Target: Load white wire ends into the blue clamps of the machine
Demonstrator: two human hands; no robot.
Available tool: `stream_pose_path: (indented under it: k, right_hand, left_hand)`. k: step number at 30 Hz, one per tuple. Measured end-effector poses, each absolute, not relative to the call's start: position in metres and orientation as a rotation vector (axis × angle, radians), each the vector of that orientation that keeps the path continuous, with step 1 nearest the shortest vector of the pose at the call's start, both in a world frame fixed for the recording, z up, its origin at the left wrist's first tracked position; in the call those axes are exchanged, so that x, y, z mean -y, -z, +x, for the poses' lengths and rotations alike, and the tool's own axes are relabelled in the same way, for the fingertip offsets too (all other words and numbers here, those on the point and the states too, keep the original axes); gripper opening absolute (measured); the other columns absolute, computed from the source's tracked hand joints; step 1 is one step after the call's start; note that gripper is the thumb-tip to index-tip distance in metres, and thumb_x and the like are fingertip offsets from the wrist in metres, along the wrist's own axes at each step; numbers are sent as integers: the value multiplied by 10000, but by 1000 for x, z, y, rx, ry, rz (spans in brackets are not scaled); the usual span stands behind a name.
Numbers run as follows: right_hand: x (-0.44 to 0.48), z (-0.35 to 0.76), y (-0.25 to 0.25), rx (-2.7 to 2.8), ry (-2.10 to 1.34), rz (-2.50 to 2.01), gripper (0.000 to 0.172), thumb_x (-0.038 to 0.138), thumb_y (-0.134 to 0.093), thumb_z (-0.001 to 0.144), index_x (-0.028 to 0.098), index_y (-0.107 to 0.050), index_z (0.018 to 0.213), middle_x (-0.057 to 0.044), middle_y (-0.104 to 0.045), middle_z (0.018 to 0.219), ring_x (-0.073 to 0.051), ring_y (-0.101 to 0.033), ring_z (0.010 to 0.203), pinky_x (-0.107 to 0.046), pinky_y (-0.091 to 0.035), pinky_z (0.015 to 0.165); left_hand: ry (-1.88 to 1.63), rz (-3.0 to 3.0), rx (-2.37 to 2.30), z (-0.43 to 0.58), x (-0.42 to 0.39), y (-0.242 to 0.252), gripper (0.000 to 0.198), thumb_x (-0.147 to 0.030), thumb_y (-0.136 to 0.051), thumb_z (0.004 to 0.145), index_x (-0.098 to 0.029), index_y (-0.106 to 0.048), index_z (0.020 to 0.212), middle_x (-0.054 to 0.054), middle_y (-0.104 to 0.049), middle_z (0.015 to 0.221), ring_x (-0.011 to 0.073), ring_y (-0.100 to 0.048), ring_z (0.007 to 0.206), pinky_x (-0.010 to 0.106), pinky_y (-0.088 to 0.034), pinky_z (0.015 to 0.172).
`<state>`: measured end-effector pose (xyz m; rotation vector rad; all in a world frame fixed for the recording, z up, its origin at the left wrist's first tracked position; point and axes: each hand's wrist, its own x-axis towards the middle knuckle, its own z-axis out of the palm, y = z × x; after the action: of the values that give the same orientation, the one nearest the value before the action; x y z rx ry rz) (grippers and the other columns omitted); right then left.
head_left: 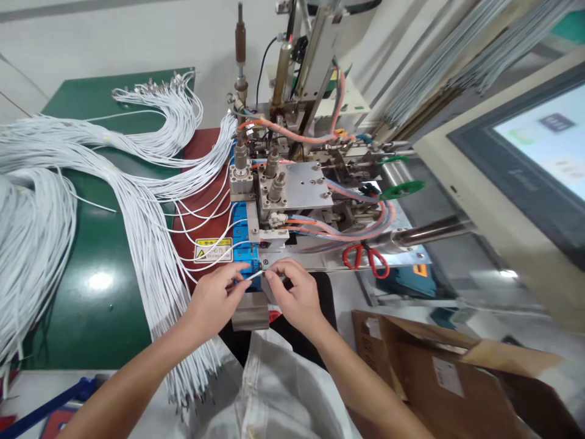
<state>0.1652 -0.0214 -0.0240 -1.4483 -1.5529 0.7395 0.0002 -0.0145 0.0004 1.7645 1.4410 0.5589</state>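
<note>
A white cable [255,276] held at its end, beside the blue blocks [241,233]

In the head view, the left hand [217,299] pinches the white cable between thumb and forefinger, a little behind the end. The right hand [296,294] has its thumb and forefinger pressed together at the tip, and it seems to pinch this tip; its other fingers are curled in. The cable end is in front of the person, just beside the nearest blue block, at the edge of the metal machine [299,186].

By my judgement, the cable is very light and soft along its length, so it will bend easily and follow the fingers. Its jacket looks smooth and may slip a little under dry skin. The tip is probably the more delicate part. It is better to take hold close behind the end, where only a short piece can bend, and not to squeeze the tip itself strongly.

To the left, other cables run from the blue blocks into a large white bundle [137,241] over the green table [98,250]. Near the blocks is a warning label [214,250], and to the right are red scissors [378,262]
</note>
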Motion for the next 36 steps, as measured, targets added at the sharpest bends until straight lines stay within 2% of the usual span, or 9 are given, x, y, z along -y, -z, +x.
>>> stream_pose_path:
  k: [3, 5, 15, 20, 28, 36]
  right_hand:
    - [17, 164, 36, 1507, -828, -1525, 153, 196, -480, 789, 195, -535, 646, -17, -568, 677, -153, -547, 663, -269, -429, 632]
    - [15, 163, 42, 1528, -847, -1544, 141, 195, -469, 787, 197, -536, 663, -20, -568, 698, -158, -546, 682, -268, -427, 638]
    - [12, 164, 39, 1601, -836, -1631, 132, 204, -462, 783, 196, -547, 682, -24, -584, 711, -166, -548, 700, -272, -415, 648]
    - [13, 163, 37, 1650, -738, -1613, 129, 198, -468, 776, 202, -549, 676, -30, -583, 702, -179, -544, 699, -290, -410, 651]
    - [7, 166, 39, 1612, -915, -1672, 117, 193, -483, 760, 196, -538, 657, -18, -583, 694, -166, -542, 666, -271, -411, 606]
    - [1, 170, 45, 1846, -801, -1524, 225, 280, -369, 874, 200, -506, 714, -24, -548, 713, -165, -525, 711, -275, -393, 661]
  left_hand:
    - [-478, 2014, -1425, -8, 5, -1, 181, -192, -464, 841, -216, -606, 950, 20, -612, 874, 152, -584, 798, 287, -461, 754]
    - [-463, 2091, -1431, -9, 1, 1, 182, -174, -444, 849, -206, -611, 917, 28, -602, 879, 160, -581, 823, 302, -458, 773]
    - [-464, 2123, -1530, -5, -3, 5, 115, -131, -473, 817, -181, -576, 808, 22, -565, 789, 160, -565, 743, 294, -454, 695]
    - [-487, 2096, -1518, -5, 0, 4, 120, -128, -456, 825, -181, -559, 796, 14, -550, 785, 148, -552, 734, 279, -447, 679]
    - [-424, 2132, -1543, -2, -2, 3, 128, -115, -451, 818, -171, -565, 794, 23, -540, 781, 161, -550, 728, 301, -449, 680]
    - [-463, 2137, -1440, -7, -5, 7, 126, -125, -462, 832, -166, -576, 795, 20, -558, 778, 149, -560, 755, 293, -451, 723]
